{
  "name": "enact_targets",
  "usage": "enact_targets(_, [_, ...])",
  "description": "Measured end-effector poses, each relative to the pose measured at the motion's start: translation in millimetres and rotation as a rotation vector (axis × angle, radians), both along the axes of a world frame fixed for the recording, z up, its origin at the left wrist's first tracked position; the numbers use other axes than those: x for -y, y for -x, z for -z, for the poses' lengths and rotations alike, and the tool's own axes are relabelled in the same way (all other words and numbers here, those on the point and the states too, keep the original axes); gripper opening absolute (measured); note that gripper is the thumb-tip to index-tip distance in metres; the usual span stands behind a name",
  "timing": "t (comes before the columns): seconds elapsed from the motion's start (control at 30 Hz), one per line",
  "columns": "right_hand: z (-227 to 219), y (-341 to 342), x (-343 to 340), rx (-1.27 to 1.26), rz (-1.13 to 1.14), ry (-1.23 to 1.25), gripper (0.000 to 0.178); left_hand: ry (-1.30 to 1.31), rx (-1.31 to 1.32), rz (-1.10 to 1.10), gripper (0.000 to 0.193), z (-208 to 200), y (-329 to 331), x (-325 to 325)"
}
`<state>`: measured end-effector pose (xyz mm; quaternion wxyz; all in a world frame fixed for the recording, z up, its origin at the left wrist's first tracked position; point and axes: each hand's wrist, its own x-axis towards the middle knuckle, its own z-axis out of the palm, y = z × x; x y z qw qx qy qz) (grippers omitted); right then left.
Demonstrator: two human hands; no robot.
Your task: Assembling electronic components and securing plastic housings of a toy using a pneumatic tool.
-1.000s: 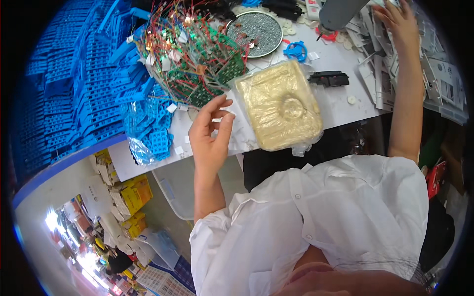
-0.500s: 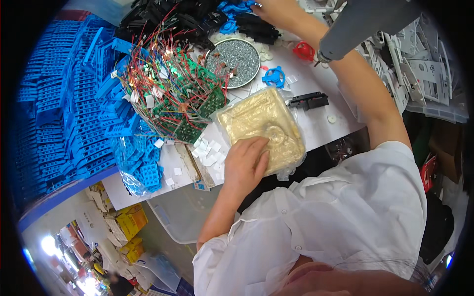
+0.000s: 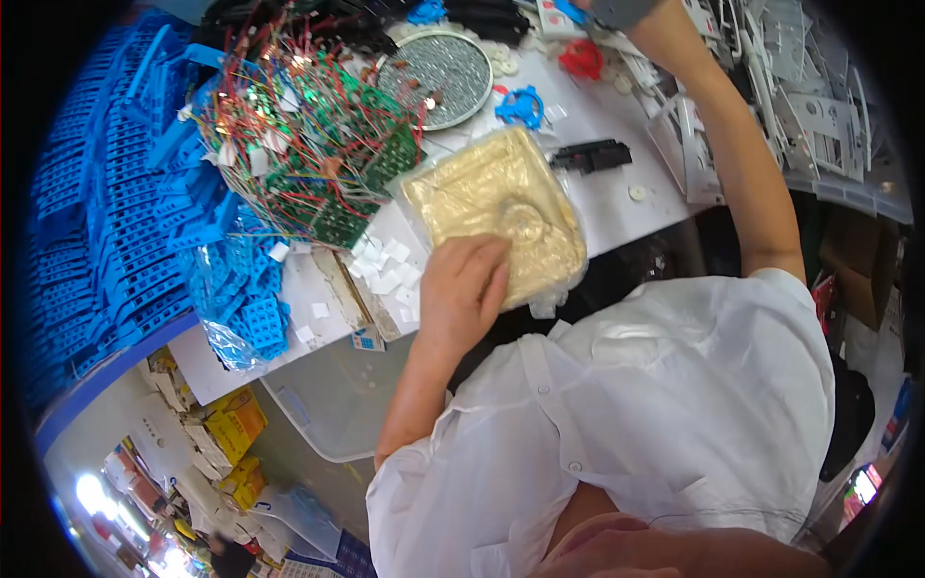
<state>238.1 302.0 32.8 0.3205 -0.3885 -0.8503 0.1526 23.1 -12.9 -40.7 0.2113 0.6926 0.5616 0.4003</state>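
A clear bag of pale yellow material (image 3: pixel 491 202) lies on the white table (image 3: pixel 631 217) in front of me. My left hand (image 3: pixel 462 294) rests on the bag's near corner, fingers together and bent down onto it. My right forearm (image 3: pixel 742 164) reaches up along the right side to the far end of the table, and its hand is cut off by the top edge. A tangle of green circuit boards with red and coloured wires (image 3: pixel 308 144) sits just left of the bag.
A round metal mesh dish (image 3: pixel 443 67), a blue ring piece (image 3: pixel 522 104), a red piece (image 3: pixel 581 60) and a black part (image 3: pixel 593 154) lie beyond the bag. Blue plastic parts (image 3: pixel 106 212) are stacked left, white frames (image 3: pixel 819 106) right. A clear bin (image 3: pixel 328 395) stands below the table edge.
My left hand came down from beside the bag onto its near corner. My right arm stretched farther up, taking its hand out of the picture. The view shifted.
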Motion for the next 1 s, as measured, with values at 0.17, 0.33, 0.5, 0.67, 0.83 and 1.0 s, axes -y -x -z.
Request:
enact_targets(0.17, [26,-48,119,-0.237,-0.155,0.552,0.014,-0.056,0.012,-0.048,0.028,-2,-2,7])
enact_targets(0.33, [34,-1,196,-0.304,-0.793,0.135,0.027,0.291,0.798,-0.041,0.028,-27,-24,2])
enact_targets(0.5, [37,5,209,-0.281,-0.518,0.181,0.036,-0.002,0.294,-0.064,0.029,-9,-5,9])
enact_targets(0.67, [47,0,223,-0.188,-0.317,0.660,0.032,-0.232,0.035,-0.125,0.030,-2,-15,8])
enact_targets(0.83, [48,10,216,-0.170,-0.353,0.536,0.020,-0.212,0.016,-0.107,0.032,-3,-19,7])
enact_targets(1.0, [50,7,203,0.055,-0.400,0.152,0.018,-0.119,-0.047,-0.143,0.037,-4,-8,6])
